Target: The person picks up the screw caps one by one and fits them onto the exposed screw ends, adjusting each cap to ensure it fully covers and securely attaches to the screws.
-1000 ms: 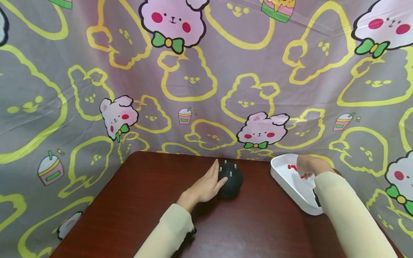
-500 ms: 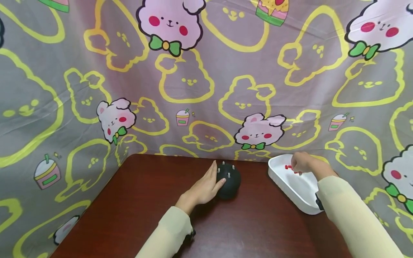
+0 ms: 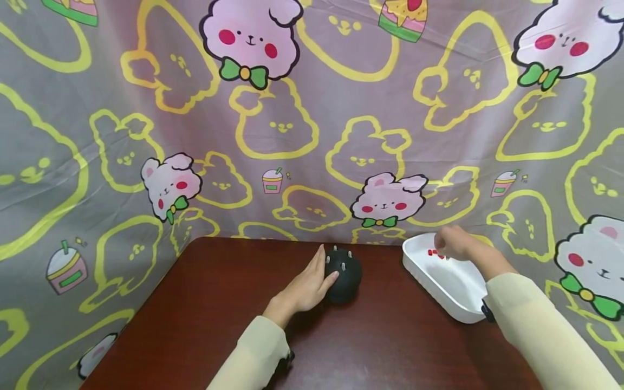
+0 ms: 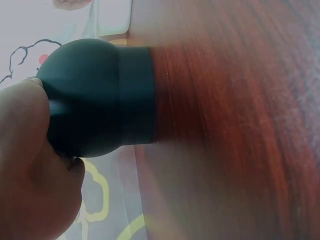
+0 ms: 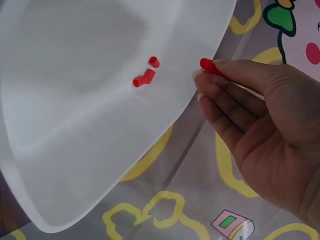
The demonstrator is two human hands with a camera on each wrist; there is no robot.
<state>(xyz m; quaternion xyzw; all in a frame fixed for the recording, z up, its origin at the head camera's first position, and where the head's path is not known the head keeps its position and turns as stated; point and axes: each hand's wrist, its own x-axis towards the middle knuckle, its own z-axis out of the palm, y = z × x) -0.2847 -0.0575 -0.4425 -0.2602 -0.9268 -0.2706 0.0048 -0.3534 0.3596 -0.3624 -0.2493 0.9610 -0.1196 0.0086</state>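
A black ball-shaped body (image 3: 345, 281) stands on the table, with several small pale pegs upright on its top. The left wrist view shows its short cylindrical base. My left hand (image 3: 302, 284) lies along its left side, fingers straight, thumb (image 4: 37, 81) touching the ball. Over the white tray (image 3: 434, 287), my right hand (image 3: 453, 244) pinches a small red tube (image 5: 210, 65) between thumb and forefinger, close above the rim in the right wrist view. Several more red tubes (image 5: 145, 78) lie loose in the tray.
The brown wooden table (image 3: 234, 292) ends at a patterned curtain (image 3: 302, 135) behind and on the left. The tray sits at the table's back right, close to the curtain. Dark wrist bands show at both sleeves.
My right hand has risen and drawn back a little out of the tray, now with a red tube in its fingertips. My left hand stays against the black ball. The head view has shifted slightly.
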